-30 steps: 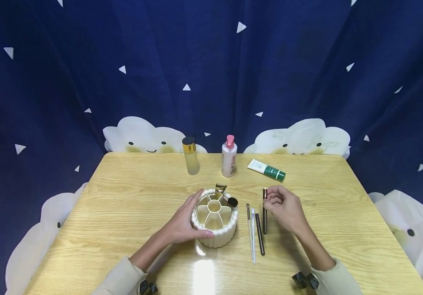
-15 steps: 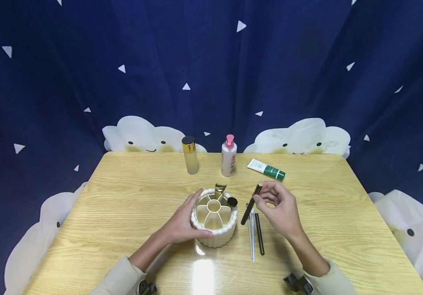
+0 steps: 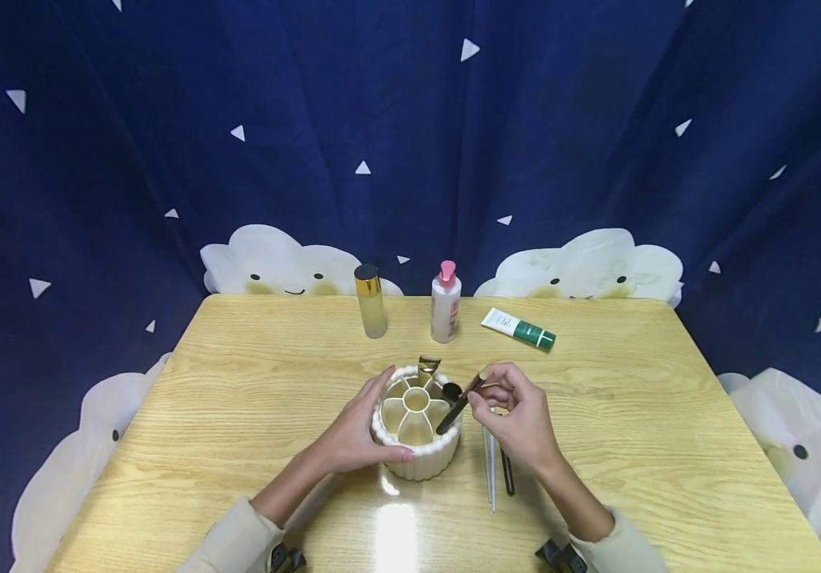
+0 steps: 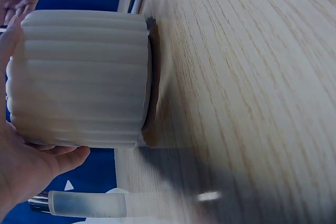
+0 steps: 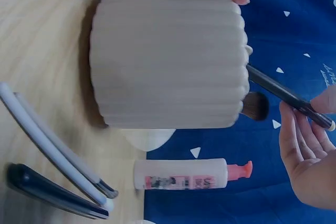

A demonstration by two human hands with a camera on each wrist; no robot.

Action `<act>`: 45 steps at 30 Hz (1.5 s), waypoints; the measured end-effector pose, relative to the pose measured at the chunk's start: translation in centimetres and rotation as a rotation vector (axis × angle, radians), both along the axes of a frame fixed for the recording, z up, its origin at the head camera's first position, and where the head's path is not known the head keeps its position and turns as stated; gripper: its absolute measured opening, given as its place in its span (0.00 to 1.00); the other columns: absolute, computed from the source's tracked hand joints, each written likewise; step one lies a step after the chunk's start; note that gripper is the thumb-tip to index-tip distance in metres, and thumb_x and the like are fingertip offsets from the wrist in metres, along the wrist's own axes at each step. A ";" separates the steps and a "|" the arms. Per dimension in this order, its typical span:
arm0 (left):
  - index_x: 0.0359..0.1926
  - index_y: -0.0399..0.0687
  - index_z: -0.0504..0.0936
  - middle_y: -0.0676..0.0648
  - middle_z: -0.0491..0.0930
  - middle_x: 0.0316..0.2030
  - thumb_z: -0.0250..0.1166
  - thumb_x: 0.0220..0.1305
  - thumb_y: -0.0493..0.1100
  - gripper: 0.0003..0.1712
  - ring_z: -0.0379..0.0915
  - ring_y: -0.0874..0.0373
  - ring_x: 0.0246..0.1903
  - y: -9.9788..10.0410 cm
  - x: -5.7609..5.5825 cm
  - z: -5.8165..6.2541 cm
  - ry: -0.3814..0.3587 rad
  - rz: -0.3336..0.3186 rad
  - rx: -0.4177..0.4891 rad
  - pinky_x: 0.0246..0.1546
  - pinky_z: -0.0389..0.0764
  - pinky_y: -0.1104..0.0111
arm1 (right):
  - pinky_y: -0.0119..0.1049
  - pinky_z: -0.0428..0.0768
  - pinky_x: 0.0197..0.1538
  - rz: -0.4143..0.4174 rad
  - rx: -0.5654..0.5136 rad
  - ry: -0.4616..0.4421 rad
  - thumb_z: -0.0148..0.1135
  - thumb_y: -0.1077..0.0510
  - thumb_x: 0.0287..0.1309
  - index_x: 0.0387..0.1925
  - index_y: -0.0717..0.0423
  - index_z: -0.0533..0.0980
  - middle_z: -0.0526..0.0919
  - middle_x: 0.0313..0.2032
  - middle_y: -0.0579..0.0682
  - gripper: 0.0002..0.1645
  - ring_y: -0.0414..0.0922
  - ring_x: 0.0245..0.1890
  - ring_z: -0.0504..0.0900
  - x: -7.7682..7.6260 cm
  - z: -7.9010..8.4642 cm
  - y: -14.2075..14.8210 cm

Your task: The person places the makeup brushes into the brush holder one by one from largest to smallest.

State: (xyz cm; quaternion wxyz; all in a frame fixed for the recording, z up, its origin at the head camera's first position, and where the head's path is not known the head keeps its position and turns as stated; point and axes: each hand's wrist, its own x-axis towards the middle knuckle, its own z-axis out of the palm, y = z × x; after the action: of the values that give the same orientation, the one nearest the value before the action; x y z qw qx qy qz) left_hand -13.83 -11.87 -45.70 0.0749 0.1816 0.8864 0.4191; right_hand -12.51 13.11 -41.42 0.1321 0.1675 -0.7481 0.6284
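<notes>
r. hand (image 3: 514,415) pinches dark stick (image 3: 462,404), swung from beside cup (image 3: 426,466) to its mouth.
l. hand (image 3: 356,430) grips cup w/ brush (image 3: 451,391) & gold tube (image 3: 427,371) in slots.

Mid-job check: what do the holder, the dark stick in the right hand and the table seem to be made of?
Holder: probably plastic, perhaps ceramic; opaque, satin-looking, with regular ribs.
Dark stick: plastic or lacquered wood, unclear which; a highlight along it suggests sheen.
Table: wood or wood-look laminate; grain shows, and bright glare suggests gloss.
</notes>
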 end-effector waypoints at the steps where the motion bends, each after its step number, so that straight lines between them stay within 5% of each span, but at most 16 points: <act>1: 0.74 0.69 0.42 0.46 0.53 0.72 0.78 0.29 0.67 0.73 0.56 0.42 0.68 0.0 0.0 0.0 -0.002 0.002 -0.001 0.64 0.62 0.41 | 0.27 0.83 0.32 0.005 0.010 0.001 0.60 0.77 0.49 0.37 0.70 0.71 0.83 0.33 0.65 0.12 0.35 0.33 0.84 0.0 -0.2 -0.1; 10: 0.74 0.68 0.43 0.46 0.53 0.73 0.78 0.29 0.66 0.73 0.57 0.43 0.68 0.0 -0.1 -0.1 0.004 -0.004 0.014 0.65 0.63 0.42 | 0.29 0.85 0.37 -0.024 0.140 -0.030 0.63 0.72 0.52 0.35 0.65 0.76 0.86 0.33 0.58 0.08 0.33 0.33 0.83 0.2 -1.4 -0.3; 17: 0.74 0.68 0.44 0.47 0.54 0.72 0.78 0.30 0.65 0.72 0.57 0.45 0.68 -0.1 -0.2 -0.2 -0.005 -0.006 0.033 0.65 0.62 0.44 | 0.30 0.80 0.26 -0.108 0.315 0.051 0.70 0.69 0.46 0.30 0.62 0.80 0.83 0.24 0.50 0.07 0.32 0.23 0.76 0.2 -2.1 -0.5; 21: 0.74 0.69 0.43 0.48 0.54 0.72 0.78 0.29 0.66 0.73 0.59 0.45 0.67 -0.1 -0.2 -0.3 -0.013 -0.003 0.028 0.65 0.63 0.45 | 0.28 0.78 0.24 -0.094 0.335 0.055 0.73 0.65 0.43 0.27 0.57 0.81 0.80 0.22 0.44 0.08 0.30 0.22 0.72 0.1 -2.4 -0.7; 30: 0.74 0.66 0.43 0.46 0.53 0.72 0.78 0.30 0.66 0.73 0.58 0.44 0.67 0.0 -0.1 -0.1 -0.004 -0.009 0.021 0.65 0.63 0.44 | 0.25 0.74 0.22 -0.101 0.377 -0.091 0.75 0.61 0.42 0.25 0.55 0.81 0.78 0.21 0.42 0.09 0.31 0.20 0.70 0.0 -2.3 -1.3; 45: 0.74 0.68 0.44 0.46 0.53 0.72 0.78 0.30 0.66 0.72 0.57 0.44 0.67 0.0 -0.2 0.0 -0.012 -0.006 0.017 0.65 0.63 0.43 | 0.26 0.76 0.24 -0.060 0.366 -0.133 0.75 0.60 0.43 0.27 0.55 0.82 0.80 0.21 0.43 0.08 0.32 0.21 0.73 -0.4 -1.6 0.5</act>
State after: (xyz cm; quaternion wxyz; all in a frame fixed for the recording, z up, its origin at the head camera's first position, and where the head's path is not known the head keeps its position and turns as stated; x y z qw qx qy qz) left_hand -14.02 -11.90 -45.72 0.0802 0.1825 0.8818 0.4274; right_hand -12.88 13.56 -43.01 0.0685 0.1242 -0.8615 0.4875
